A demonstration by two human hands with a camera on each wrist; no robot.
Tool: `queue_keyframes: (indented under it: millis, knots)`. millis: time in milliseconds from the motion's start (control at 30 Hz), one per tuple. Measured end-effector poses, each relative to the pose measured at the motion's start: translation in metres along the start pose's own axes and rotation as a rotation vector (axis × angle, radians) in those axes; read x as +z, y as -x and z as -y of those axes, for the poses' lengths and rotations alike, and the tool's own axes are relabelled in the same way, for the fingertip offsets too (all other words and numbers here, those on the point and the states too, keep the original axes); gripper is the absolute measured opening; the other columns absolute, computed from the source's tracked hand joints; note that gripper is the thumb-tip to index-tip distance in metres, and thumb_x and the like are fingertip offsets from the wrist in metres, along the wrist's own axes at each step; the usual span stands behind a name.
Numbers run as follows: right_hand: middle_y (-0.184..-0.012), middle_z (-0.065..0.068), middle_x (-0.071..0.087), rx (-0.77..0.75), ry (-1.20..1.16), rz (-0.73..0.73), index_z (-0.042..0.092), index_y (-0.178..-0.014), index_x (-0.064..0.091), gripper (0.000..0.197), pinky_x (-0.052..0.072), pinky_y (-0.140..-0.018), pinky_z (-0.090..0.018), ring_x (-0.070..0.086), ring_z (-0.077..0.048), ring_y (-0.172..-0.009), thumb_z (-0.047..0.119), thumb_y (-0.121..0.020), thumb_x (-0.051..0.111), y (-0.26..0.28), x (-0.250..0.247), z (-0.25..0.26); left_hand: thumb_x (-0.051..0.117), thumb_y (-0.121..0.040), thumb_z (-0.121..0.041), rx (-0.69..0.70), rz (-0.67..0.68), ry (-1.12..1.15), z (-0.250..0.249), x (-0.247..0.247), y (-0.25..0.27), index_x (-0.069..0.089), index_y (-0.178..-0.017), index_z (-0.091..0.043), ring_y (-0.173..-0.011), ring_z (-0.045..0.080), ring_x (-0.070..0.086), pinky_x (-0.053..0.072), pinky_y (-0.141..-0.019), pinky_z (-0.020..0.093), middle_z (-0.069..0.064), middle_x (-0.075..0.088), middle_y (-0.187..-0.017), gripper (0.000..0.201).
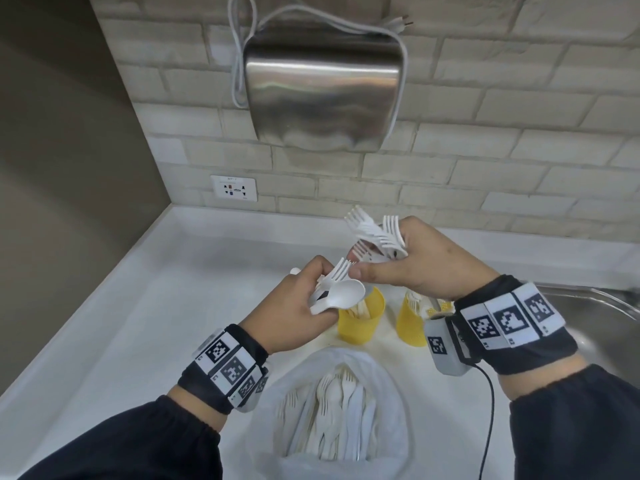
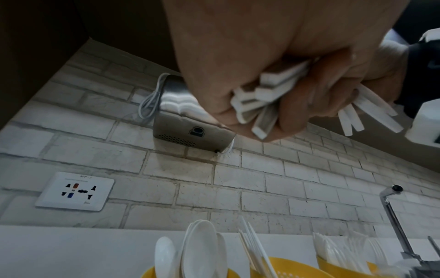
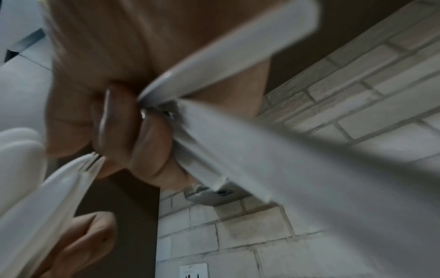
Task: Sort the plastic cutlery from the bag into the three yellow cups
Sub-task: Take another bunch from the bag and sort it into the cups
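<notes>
While left hand (image 1: 294,306) clamps a mixed spoon-fork bunch (image 1: 337,292) and right hand (image 1: 426,268) grips forks (image 1: 377,233) above the cups (image 1: 362,315), tines may snag mid-transfer and spill pieces outside.

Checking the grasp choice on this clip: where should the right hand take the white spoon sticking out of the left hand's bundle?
Pinch the white spoon by its bowl, coming from the right. The bowl juts clear of the left hand toward the right hand, while its handle is buried among other handles in the left fist. The right hand already grips forks, so only fingertips are likely free.
</notes>
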State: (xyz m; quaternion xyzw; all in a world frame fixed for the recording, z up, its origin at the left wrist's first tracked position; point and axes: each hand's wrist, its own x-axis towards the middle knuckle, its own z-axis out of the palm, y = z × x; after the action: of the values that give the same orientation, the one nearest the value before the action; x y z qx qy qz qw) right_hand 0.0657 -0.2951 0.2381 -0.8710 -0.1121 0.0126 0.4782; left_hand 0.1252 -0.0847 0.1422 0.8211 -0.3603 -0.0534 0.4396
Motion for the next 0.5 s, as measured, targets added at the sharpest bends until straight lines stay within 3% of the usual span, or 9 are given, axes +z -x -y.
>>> queue_keyframes:
  millis: [67,167,233,300,400,500]
  knots:
    - [-0.087,-0.009,0.076,0.006,0.083,0.006,0.012,-0.093,0.077,0.024,0.055,-0.074,-0.042,0.07,-0.029,-0.079,0.033,-0.085,0.082,-0.002,0.003,0.001,0.067,-0.081,-0.012,0.003,0.006,-0.007,-0.001,0.001,0.0,0.047,-0.105,-0.026,-0.06,0.007,0.049,0.031,-0.053,0.016,-0.022,0.058,-0.067,0.035]
    - [-0.075,-0.001,0.072,-0.036,0.031,-0.088,0.01,-0.083,0.074,0.012,0.049,-0.065,-0.028,0.063,-0.012,-0.067,0.02,-0.088,0.08,-0.001,0.006,0.001,0.067,-0.082,-0.007,-0.014,0.003,0.007,-0.003,0.002,0.001,0.047,-0.105,-0.022,-0.056,0.006,0.047,0.031,-0.052,0.015,-0.021,0.056,-0.062,0.034]
    - [-0.071,-0.007,0.066,-0.066,-0.063,-0.184,0.001,-0.083,0.07,0.016,0.046,-0.064,-0.028,0.058,-0.011,-0.067,0.013,-0.089,0.078,0.0,0.005,-0.002,0.067,-0.082,-0.008,-0.027,-0.011,0.033,-0.002,0.001,0.002,0.044,-0.1,-0.029,-0.054,0.008,0.044,0.031,-0.052,0.017,-0.017,0.053,-0.06,0.035]
    - [-0.068,-0.006,0.056,-0.06,-0.137,-0.223,-0.007,-0.088,0.066,0.023,0.042,-0.059,-0.027,0.051,-0.012,-0.062,0.013,-0.09,0.077,-0.001,0.006,-0.006,0.065,-0.081,-0.014,-0.024,-0.015,0.063,-0.002,0.0,0.003,0.043,-0.094,-0.034,-0.056,0.008,0.044,0.034,-0.053,0.019,-0.014,0.053,-0.063,0.033]
    - [-0.061,0.005,0.05,0.004,-0.224,-0.168,-0.007,-0.085,0.064,0.027,0.038,-0.052,-0.02,0.044,-0.007,-0.054,0.014,-0.088,0.08,-0.002,0.011,-0.008,0.06,-0.079,-0.022,-0.025,-0.01,0.11,-0.006,0.001,0.004,0.047,-0.096,-0.025,-0.06,0.013,0.047,0.039,-0.056,0.026,-0.008,0.055,-0.07,0.022]
    - [-0.056,0.011,0.05,0.016,-0.244,-0.155,0.008,-0.07,0.059,0.029,0.038,-0.051,-0.016,0.045,-0.005,-0.051,0.015,-0.083,0.084,-0.004,0.016,-0.007,0.058,-0.079,-0.023,-0.033,-0.019,0.151,-0.013,0.004,0.005,0.052,-0.112,-0.01,-0.072,0.027,0.056,0.048,-0.067,0.044,0.01,0.063,-0.084,0.036]
